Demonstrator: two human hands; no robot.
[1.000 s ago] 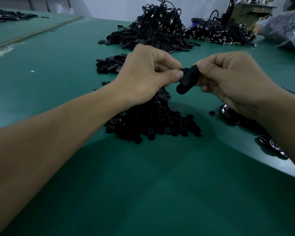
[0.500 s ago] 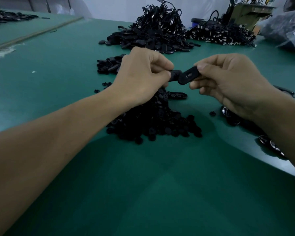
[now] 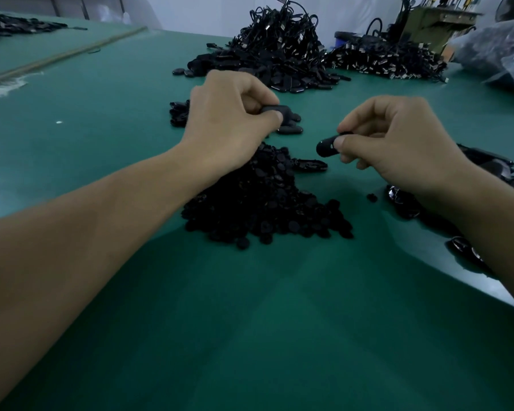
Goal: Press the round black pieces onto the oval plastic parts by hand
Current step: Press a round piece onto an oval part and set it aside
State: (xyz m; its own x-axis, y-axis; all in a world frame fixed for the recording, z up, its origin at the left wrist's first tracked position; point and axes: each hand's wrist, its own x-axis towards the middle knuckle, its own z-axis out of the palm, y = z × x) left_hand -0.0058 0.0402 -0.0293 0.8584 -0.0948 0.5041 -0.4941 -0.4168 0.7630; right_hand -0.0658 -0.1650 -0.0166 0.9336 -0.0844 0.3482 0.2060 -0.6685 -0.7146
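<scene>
My left hand (image 3: 232, 123) hovers above the table behind the heap of round black pieces (image 3: 264, 203) and pinches a black oval part (image 3: 282, 110) between thumb and fingers. My right hand (image 3: 398, 146) is a little lower on the right and pinches another black oval part (image 3: 325, 147) by one end, its free end pointing left. The two hands are apart. A few loose oval parts (image 3: 290, 130) lie on the green table just beyond my left hand, and one more oval part (image 3: 312, 166) lies at the heap's edge.
A big pile of black parts with cables (image 3: 279, 51) and a second pile (image 3: 383, 62) stand at the back. Shiny dark oval pieces (image 3: 404, 201) lie under my right forearm near the table's right edge (image 3: 487, 292). Plastic bags (image 3: 499, 48) sit far right. A small cluster of black pieces (image 3: 178, 114) lies left.
The hands, which met at one spot holding black parts together, have drawn apart. My left hand went up and left with one part, my right hand down and right with the other.
</scene>
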